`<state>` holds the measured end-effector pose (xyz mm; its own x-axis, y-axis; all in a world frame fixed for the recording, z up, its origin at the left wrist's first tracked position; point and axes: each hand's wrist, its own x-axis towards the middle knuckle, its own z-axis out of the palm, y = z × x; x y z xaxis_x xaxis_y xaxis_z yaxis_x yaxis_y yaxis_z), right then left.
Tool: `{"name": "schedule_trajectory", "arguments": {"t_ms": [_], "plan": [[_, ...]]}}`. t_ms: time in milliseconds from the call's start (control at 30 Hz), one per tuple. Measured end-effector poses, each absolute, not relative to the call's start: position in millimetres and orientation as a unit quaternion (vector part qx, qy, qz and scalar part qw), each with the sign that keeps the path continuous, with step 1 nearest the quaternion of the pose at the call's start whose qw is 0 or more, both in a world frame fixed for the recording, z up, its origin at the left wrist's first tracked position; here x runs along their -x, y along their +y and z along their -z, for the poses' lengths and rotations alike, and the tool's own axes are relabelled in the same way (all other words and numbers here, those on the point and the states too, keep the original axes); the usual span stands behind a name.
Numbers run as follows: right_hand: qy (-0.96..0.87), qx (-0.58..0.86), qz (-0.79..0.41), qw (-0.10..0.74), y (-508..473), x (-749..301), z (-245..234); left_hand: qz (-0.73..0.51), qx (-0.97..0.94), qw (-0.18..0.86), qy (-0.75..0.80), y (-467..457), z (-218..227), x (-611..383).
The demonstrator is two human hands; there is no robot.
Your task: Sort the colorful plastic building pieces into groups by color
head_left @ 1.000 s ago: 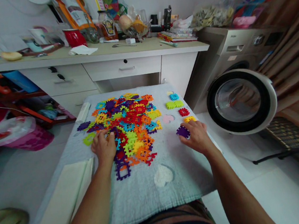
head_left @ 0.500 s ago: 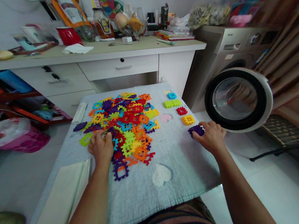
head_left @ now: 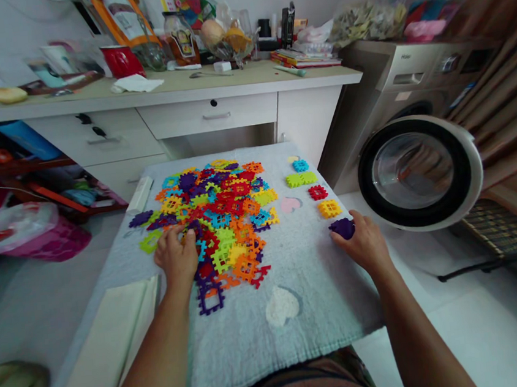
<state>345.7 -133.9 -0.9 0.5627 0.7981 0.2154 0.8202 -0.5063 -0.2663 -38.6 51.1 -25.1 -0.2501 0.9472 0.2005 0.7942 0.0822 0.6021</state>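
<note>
At the table's right side, my right hand (head_left: 367, 240) is closed, its thumb and fingers pinching a purple interlocking plastic block (head_left: 343, 228). Above it a column of toothed blocks runs away from me: a yellow block (head_left: 330, 209), a red block (head_left: 318, 192), lime green blocks (head_left: 301, 179) and a blue block (head_left: 300, 165). My left hand (head_left: 177, 254) rests at the near left of a heap of mixed toothed pieces (head_left: 229, 206). Its thumb and fingers are apart among the pieces, with the fingertips partly hidden. A purple square frame (head_left: 211, 298) lies at the heap's near edge.
A grey-blue cloth (head_left: 256, 347) with heart patterns covers the table. A folded cream sheet (head_left: 111, 332) lies at the left, with a white strip (head_left: 140, 195) beyond it. Behind stands a cluttered white cabinet (head_left: 213, 115); right of it, a washing machine (head_left: 381, 88) has its door open.
The whole view has shifted slightly. My right hand is still at the purple block, which looks slightly turned between the fingers. My left hand has stayed at the heap.
</note>
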Motion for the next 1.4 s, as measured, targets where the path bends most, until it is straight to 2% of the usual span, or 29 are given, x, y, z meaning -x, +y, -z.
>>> {"name": "schedule_trajectory", "arguments": {"t_ms": [433, 600, 700, 933, 1167, 1400], "plan": [[-0.483, 0.847, 0.057, 0.212, -132.0, -349.6, 14.9, -0.321, -0.600, 0.120, 0.723, 53.8, 30.4, 41.5], [-0.510, 0.816, 0.102, 0.252, -129.8, -343.3, -5.1, -0.334, -0.602, 0.119, 0.716, 54.1, 31.7, 41.5], [-0.585, 0.760, 0.065, 0.277, -114.1, -322.6, -24.0, -0.341, -0.603, 0.114, 0.712, 53.9, 32.6, 41.4], [-0.738, 0.643, -0.112, 0.169, -50.8, -249.4, -38.6, -0.350, -0.607, 0.114, 0.705, 53.0, 32.9, 42.7], [-0.732, 0.643, -0.072, 0.212, -32.1, -227.0, 3.2, -0.355, -0.606, 0.119, 0.702, 52.5, 32.7, 43.1], [-0.739, 0.649, -0.047, 0.176, -30.1, -224.2, 17.4, -0.357, -0.607, 0.126, 0.699, 52.6, 33.5, 43.2]]}}
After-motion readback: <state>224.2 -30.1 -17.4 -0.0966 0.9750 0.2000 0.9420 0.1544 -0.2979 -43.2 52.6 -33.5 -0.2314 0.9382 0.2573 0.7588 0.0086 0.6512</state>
